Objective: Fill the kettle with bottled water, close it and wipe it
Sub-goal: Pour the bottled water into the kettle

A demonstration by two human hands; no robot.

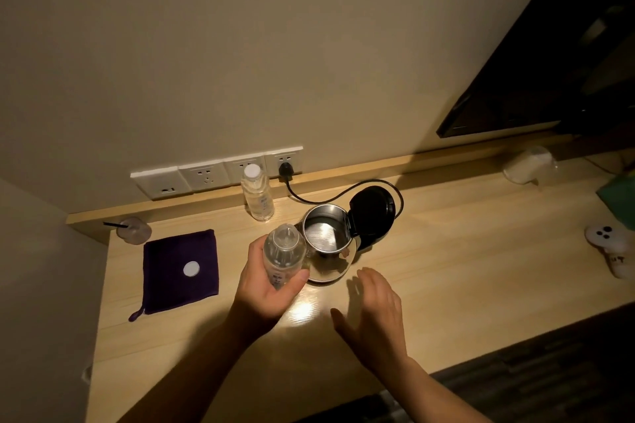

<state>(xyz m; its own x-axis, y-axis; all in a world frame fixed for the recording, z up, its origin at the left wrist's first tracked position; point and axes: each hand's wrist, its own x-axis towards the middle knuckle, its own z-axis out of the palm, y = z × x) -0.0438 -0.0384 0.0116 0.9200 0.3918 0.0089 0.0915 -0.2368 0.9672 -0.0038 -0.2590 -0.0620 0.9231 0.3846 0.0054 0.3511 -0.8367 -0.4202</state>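
Observation:
A steel kettle [326, 244] stands in the middle of the wooden desk with its black lid [372, 209] swung up and open. My left hand [266, 288] grips an uncapped clear water bottle [283, 252], held upright just left of the kettle's mouth. The bottle's white cap [191, 268] lies on a dark purple cloth [180, 273] spread flat to the left. My right hand [376, 311] hovers open over the desk, in front of the kettle and slightly to its right, holding nothing. A second, capped bottle [257, 192] stands behind the kettle by the wall.
The kettle's black cord [330, 197] runs to a plug in the wall socket strip [213, 173]. An upturned glass with a straw [134, 230] sits at the back left. A white cup [527, 165], a green item [620, 199] and a white gadget [610, 245] are at the right.

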